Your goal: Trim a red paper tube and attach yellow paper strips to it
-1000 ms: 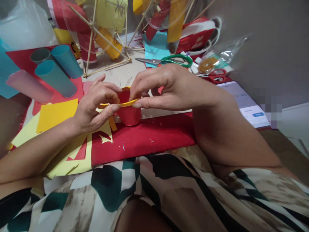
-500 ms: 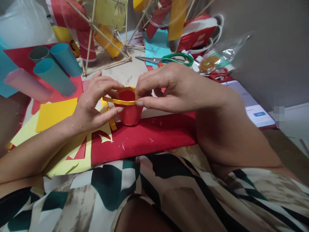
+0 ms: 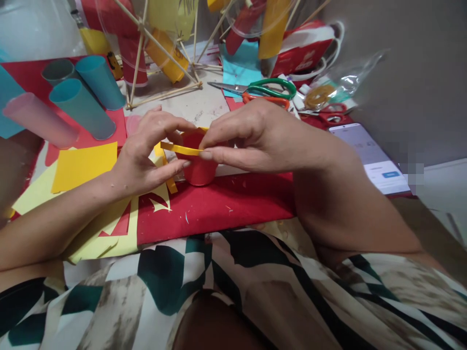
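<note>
A small red cup point(image 3: 201, 171) stands upright on the table at the centre. Around its rim runs a yellow strip point(image 3: 182, 148), whose loose end sticks out to the left. My right hand point(image 3: 244, 136) pinches the strip between thumb and forefinger at the cup's near right rim. On the other side my left hand point(image 3: 149, 148) curves round the cup, thumb near its left wall and fingertips at the far rim, partly hidden behind the strip. The thumb and fingers of my left hand are apart.
Blue tubes point(image 3: 83, 109) and a pink tube point(image 3: 40, 119) stand at the left, near a yellow sheet point(image 3: 83, 165). Behind are a stick frame point(image 3: 166, 95) and green-handled scissors point(image 3: 272, 87). A phone point(image 3: 368, 155) lies right, beside red scissors point(image 3: 333, 113).
The strip's free end stands out further from the cup's rim. Both hands and the cup appear shifted slightly to the right, and the view has moved a little.
</note>
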Available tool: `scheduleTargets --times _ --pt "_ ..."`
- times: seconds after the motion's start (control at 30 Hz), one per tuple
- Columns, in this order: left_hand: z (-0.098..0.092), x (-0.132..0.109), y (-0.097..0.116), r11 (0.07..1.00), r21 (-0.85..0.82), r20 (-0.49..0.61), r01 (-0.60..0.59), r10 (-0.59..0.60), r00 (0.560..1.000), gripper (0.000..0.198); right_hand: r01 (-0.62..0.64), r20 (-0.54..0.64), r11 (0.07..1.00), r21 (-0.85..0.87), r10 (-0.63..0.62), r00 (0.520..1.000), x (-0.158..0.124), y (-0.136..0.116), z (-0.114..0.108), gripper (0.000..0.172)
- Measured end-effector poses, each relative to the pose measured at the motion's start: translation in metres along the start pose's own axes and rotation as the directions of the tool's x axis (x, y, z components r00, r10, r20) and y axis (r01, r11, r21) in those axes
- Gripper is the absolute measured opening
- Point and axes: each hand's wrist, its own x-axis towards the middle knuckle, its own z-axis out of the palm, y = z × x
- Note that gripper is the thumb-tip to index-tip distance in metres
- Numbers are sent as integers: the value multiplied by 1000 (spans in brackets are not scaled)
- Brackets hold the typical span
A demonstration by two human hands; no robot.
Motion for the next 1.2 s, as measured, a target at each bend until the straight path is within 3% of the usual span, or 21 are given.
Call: scheduleTargets --times 0.13,0.3,0.53,0.8,1.03,1.2 --pt "-1 1 0 999 44 18 10 -11 1000 48 -53 49 998 -15 54 997 -1 -4 -5 22" --pt "3 -1 1 991 -85 14 107 -106 994 49 -63 60 997 -50 66 996 -1 -7 -6 25" --pt "6 -2 -6 990 -115 -18 -78 77 997 48 -36 47 994 -107 41 998 0 -12 0 25" --pt "4 1 5 958 -240 18 156 -156 988 46 -84 70 992 -90 90 993 2 -16 3 28" --pt "7 -4 2 970 -220 25 107 -104 994 45 -111 61 986 -128 119 991 3 -13 8 27" --pt "7 -6 0 961 -256 -10 101 -107 994 31 -111 26 987 -113 115 993 3 -12 12 25"
